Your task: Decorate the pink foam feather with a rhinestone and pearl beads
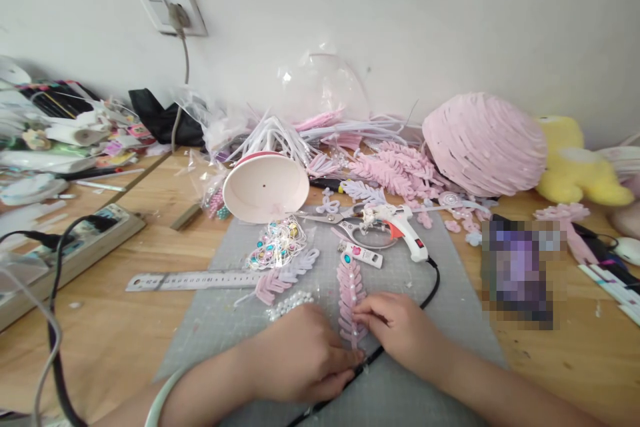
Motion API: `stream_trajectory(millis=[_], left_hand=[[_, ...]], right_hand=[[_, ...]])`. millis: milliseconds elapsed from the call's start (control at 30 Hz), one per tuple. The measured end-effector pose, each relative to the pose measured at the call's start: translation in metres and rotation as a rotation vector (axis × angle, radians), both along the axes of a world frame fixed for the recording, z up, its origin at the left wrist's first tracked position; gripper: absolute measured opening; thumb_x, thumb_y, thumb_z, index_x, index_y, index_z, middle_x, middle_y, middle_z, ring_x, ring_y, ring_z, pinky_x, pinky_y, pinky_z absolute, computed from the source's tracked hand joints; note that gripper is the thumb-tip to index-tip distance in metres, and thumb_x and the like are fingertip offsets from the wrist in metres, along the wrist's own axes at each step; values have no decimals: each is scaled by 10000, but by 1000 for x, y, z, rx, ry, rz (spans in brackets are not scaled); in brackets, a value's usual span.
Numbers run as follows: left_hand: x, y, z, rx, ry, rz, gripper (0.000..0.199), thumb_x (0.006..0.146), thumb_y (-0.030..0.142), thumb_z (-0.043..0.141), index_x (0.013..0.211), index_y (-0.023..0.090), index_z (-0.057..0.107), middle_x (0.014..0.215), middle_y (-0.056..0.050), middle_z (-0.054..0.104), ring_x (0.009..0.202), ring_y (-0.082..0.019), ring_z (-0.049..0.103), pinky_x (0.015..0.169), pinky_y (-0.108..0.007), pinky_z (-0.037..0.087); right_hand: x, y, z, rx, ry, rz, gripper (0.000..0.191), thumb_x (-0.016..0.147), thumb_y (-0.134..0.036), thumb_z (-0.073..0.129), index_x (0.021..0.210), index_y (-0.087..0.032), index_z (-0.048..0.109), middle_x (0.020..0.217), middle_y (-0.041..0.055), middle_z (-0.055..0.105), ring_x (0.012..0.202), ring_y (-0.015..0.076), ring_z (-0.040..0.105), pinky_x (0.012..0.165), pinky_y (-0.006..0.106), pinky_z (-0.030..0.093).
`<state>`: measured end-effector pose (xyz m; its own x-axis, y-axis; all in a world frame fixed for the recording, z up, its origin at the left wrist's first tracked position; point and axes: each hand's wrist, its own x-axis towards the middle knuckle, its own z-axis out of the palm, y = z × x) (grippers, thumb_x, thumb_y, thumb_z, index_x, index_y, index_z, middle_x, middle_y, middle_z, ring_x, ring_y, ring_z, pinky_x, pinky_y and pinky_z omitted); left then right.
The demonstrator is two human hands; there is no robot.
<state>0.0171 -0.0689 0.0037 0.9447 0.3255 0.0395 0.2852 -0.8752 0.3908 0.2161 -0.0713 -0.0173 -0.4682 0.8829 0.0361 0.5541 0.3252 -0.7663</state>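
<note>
A pink pipe-cleaner leaf lies upright on the grey cutting mat, with white pearl beads along its middle and a teal gem at its tip. My right hand is closed in a pinch at the leaf's right side, near the pearl row; any small bead between the fingertips is hidden. Fingers of my left hand close on the stem's lower end, beside the black cord. Left of the leaf sit a pile of white pearls and a pink-and-lilac leaf.
Beyond the leaf are a white glue gun, scissors, a string of gems and a white bowl. A steel ruler lies left, near a power strip. A pink wrapped ball stands at the back right.
</note>
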Motion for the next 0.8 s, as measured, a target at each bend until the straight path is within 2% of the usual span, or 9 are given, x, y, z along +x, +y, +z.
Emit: stream_trajectory(millis=[400, 800], left_hand=[[-1, -1, -4, -10, -61, 13, 201, 906, 257, 420, 1011, 208, 585, 644, -17, 661, 571, -153, 597, 571, -266, 384], [-1, -1, -3, -7, -47, 12, 222, 907, 256, 413, 1038, 209, 586, 651, -18, 660, 569, -154, 588, 564, -270, 378]], right_hand=[[0, 4, 2, -181, 47, -56, 104, 795, -185, 601, 752, -195, 695, 721, -8, 695, 678, 123, 607, 630, 202, 418], [2, 1, 0, -126, -2, -23, 161, 839, -233, 544, 824, -194, 699, 781, 13, 705, 736, 142, 613, 665, 222, 405]])
